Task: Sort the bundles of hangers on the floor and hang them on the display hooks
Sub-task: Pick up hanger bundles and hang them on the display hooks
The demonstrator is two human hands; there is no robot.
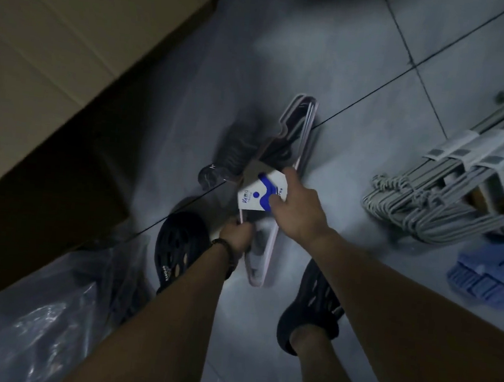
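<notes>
The sorting step is in hand: the pink hanger bundle [297, 118] is held low over the floor [361, 93], between the feet. The left hand [235, 235] grips its lower end, and the right hand [295, 207] holds it at the label [260, 191]. Next it probably must be lifted toward hooks, which are not in view. The cardboard box [72, 65] crowds the left and the grey bundles [434, 199] lie to the right; open floor is ahead.

From here I count one pink hanger bundle [297, 124], one blue-and-white label [258, 193], two black shoes [177, 245], one blue pack [489, 275], one cardboard box [58, 49], and grey hanger bundles [428, 204] (too tangled to count).
</notes>
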